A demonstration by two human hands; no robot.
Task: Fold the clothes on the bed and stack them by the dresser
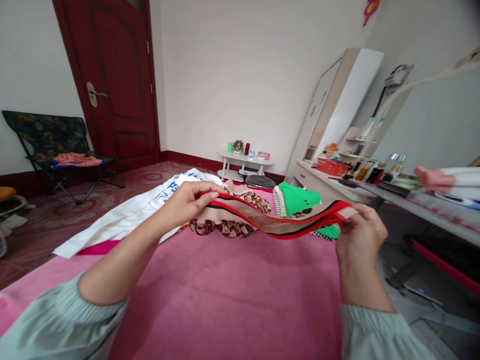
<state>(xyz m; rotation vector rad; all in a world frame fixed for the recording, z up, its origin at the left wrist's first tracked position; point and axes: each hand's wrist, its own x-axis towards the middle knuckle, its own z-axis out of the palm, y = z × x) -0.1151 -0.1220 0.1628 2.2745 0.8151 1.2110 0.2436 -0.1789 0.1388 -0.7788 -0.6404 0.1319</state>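
A beige garment with a brown print and a red-and-black edge is stretched between my hands above a pink bed cover. My left hand is closed on one end of the edge, thumb on top. At the other end, my right hand pinches the red trim and a pale strip. The edge sags in the middle, and a brown-patterned part hangs below my left hand. Which kind of garment it is I cannot tell. Behind it lie a white garment with blue lettering and a green cloth item.
A folding chair holding an orange-and-blue cloth stands left, near a dark red door. Beyond the bed is a low white table with small items. At right are a dressing table, a red basket and bottles.
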